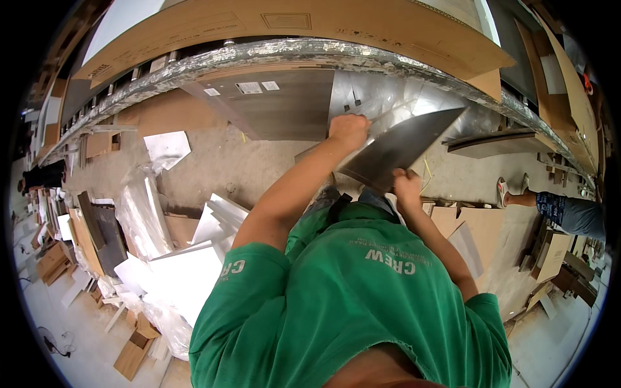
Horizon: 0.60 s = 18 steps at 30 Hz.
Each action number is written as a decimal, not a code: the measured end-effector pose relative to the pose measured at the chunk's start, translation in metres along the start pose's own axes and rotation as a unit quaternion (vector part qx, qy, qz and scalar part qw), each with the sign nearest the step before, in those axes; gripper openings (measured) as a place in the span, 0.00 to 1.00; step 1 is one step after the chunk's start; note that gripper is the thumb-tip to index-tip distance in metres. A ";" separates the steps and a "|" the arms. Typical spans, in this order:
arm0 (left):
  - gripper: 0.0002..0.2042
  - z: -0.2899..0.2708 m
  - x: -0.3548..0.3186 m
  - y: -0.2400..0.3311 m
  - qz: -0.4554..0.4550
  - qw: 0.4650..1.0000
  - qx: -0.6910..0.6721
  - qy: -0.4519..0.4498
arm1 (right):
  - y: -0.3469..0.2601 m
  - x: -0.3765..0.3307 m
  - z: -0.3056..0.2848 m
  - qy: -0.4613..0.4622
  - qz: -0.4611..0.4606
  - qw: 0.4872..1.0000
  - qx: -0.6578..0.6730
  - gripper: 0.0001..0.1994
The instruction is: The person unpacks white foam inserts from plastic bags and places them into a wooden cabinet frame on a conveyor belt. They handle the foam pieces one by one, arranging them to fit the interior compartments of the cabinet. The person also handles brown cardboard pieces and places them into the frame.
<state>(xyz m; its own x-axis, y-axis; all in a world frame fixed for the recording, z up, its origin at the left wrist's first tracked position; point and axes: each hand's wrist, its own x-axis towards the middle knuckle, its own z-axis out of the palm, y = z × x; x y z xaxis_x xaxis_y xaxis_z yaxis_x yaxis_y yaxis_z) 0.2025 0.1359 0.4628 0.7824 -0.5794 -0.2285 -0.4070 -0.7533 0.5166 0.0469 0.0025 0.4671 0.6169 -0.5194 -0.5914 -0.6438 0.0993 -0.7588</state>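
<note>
A dark grey, smooth panel (406, 146) is tilted in front of my body, its far corner pointing up and to the right. My right hand (407, 185) grips its near edge, thumb side up. My left hand (350, 131) is closed in a fist at the panel's left side, against a pale, blurred strip along the edge. Its fingertips are hidden. Behind the panel, a shiny silver sheet (362, 90) and a larger grey-brown board (284, 107) with white labels stand below a worn metal rail.
The rail (213, 63) belongs to a roller conveyor carrying a flattened cardboard sheet (304, 22). White boards (187, 268) and clear plastic wrap (139, 207) are piled at the left. Stacked brown panels (495, 143) lie right. Another person's leg (521, 199) shows at the far right.
</note>
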 end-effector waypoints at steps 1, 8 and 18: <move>0.17 0.005 0.000 0.004 -0.005 1.000 0.002 -0.015 | -0.001 -0.004 0.019 -0.028 0.028 0.999 0.035 0.08; 0.25 0.011 -0.023 0.026 -0.014 0.990 -0.058 -0.125 | 0.017 -0.006 0.075 -0.198 0.128 0.959 0.158 0.10; 0.12 0.064 -0.049 -0.004 0.012 0.999 -0.034 -0.015 | -0.038 0.021 -0.004 -0.263 -0.434 0.778 -0.370 0.23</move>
<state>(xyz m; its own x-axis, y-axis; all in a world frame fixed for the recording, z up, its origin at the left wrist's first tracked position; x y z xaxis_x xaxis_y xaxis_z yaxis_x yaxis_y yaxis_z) 0.1357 0.1476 0.4195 0.7574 -0.6076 -0.2393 -0.3919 -0.7160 0.5777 0.0828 -0.0153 0.4842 0.9396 0.3196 -0.1222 0.1535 -0.7129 -0.6843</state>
